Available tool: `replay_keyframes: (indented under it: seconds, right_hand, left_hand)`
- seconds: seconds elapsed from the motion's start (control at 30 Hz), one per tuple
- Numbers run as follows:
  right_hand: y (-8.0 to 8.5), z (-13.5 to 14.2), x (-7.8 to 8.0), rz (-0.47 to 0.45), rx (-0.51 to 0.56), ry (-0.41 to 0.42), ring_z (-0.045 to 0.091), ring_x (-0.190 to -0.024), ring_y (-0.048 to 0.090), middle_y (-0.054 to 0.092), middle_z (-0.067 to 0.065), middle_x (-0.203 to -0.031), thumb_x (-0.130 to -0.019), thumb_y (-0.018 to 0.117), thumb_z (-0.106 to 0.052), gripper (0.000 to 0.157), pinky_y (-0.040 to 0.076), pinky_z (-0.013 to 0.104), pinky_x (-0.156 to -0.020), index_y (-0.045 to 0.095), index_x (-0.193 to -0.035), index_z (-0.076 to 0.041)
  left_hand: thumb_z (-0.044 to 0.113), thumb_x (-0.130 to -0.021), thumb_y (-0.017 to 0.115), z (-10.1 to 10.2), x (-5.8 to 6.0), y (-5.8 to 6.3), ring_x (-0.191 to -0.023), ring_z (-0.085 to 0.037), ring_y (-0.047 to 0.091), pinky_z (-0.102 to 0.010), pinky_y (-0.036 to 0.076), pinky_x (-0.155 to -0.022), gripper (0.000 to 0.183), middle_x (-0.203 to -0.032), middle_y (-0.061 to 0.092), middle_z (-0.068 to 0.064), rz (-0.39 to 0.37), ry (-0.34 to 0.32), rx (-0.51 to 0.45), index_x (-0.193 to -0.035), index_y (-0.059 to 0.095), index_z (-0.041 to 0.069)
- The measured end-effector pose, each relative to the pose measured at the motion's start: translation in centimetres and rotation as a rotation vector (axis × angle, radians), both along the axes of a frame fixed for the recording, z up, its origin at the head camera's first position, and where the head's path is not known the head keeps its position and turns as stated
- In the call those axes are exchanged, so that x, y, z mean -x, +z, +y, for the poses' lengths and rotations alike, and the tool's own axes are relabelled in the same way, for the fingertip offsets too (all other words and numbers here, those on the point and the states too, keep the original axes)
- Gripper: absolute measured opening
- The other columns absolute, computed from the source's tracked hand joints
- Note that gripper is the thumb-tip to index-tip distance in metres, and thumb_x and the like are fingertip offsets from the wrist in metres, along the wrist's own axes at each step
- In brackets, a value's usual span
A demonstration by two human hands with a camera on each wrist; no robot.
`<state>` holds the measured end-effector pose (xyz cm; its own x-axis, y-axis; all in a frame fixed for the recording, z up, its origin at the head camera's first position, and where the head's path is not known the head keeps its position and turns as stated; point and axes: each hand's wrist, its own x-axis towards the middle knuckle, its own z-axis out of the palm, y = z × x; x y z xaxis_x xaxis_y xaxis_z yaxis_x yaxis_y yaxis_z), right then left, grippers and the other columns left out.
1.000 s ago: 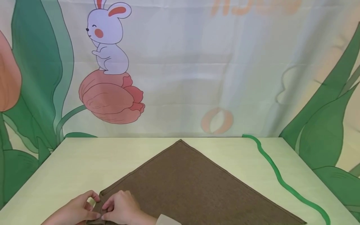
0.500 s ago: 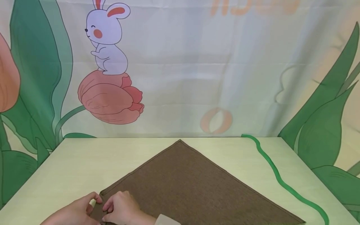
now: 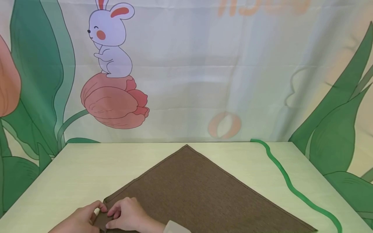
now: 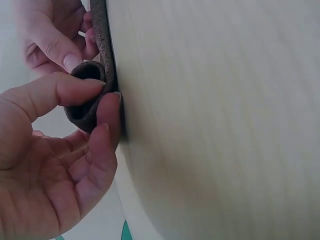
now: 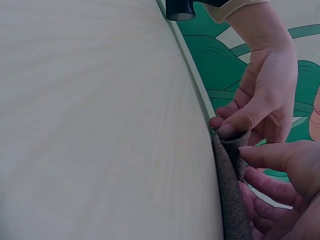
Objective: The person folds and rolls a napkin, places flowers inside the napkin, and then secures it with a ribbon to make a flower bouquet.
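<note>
Jointly, hands pinch cloth at edge; tabletop beyond.

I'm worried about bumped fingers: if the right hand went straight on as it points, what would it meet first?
Apart from the brown cloth it pinches, the right hand would likely meet the left hand first, facing it closely; depth between them is hard to judge.

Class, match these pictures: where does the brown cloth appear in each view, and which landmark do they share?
Head: the brown cloth spreads across the bottom, peak upward.
Left wrist: upper left, edge-on, its near end curled.
Right wrist: lower right, running to the bottom edge.
Shared landmark: the left hand and right hand pinching the cloth.
</note>
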<state>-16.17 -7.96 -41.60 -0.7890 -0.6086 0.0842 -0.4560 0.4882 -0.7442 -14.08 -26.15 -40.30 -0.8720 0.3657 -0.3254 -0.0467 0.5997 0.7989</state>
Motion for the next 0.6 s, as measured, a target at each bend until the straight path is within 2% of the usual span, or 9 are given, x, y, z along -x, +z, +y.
replay_keyframes:
  seconds: [0.17,0.27,0.4,0.47,0.6]
  right_hand:
    - [0.1,0.0,0.0,0.012,-0.021,0.003,-0.007,-0.054,0.044,0.055,-0.015,-0.060,-0.071,0.077,-0.018,0.014,0.037,0.009,-0.052,0.071,-0.084,-0.014]
    - [0.1,-0.2,-0.1,0.011,-0.045,-0.004,-0.007,-0.054,0.045,0.056,-0.015,-0.061,-0.071,0.077,-0.020,0.015,0.037,0.009,-0.052,0.071,-0.084,-0.015]
    - [0.3,-0.5,-0.2,-0.004,-0.069,-0.010,-0.006,-0.054,0.046,0.057,-0.015,-0.062,-0.072,0.077,-0.020,0.016,0.038,0.010,-0.053,0.071,-0.086,-0.017]
    - [0.3,-0.7,-0.2,-0.010,-0.072,-0.011,-0.006,-0.055,0.046,0.057,-0.015,-0.062,-0.072,0.077,-0.020,0.016,0.038,0.010,-0.054,0.071,-0.086,-0.017]
    - [0.3,-1.0,-0.2,-0.004,-0.059,-0.011,-0.007,-0.055,0.047,0.060,-0.014,-0.063,-0.070,0.078,-0.017,0.016,0.038,0.010,-0.057,0.070,-0.084,-0.017]
  left_hand:
    - [-0.010,-0.069,0.058,0.1,-0.1,0.2,-0.068,-0.024,0.055,-0.035,0.045,-0.059,0.036,-0.072,0.058,-0.010,0.011,-0.006,0.008,-0.101,0.043,-0.003]
    - [0.000,-0.075,0.064,0.0,-0.2,0.4,-0.068,-0.022,0.054,-0.035,0.045,-0.059,0.033,-0.076,0.057,-0.009,-0.011,0.011,0.029,-0.102,0.045,-0.001]
    - [0.013,-0.087,0.059,-1.0,-0.1,0.6,-0.064,-0.015,0.051,-0.028,0.042,-0.056,0.030,-0.076,0.054,-0.006,-0.076,-0.041,-0.076,-0.105,0.045,-0.007]
    - [0.010,-0.090,0.054,-1.6,0.0,0.5,-0.059,-0.011,0.047,-0.024,0.038,-0.053,0.029,-0.072,0.052,-0.003,-0.103,-0.094,-0.167,-0.105,0.042,-0.012]
    - [0.008,-0.090,0.052,-2.3,0.4,0.0,-0.061,-0.011,0.047,-0.023,0.038,-0.055,0.030,-0.073,0.056,-0.003,-0.162,-0.113,-0.254,-0.107,0.040,-0.013]
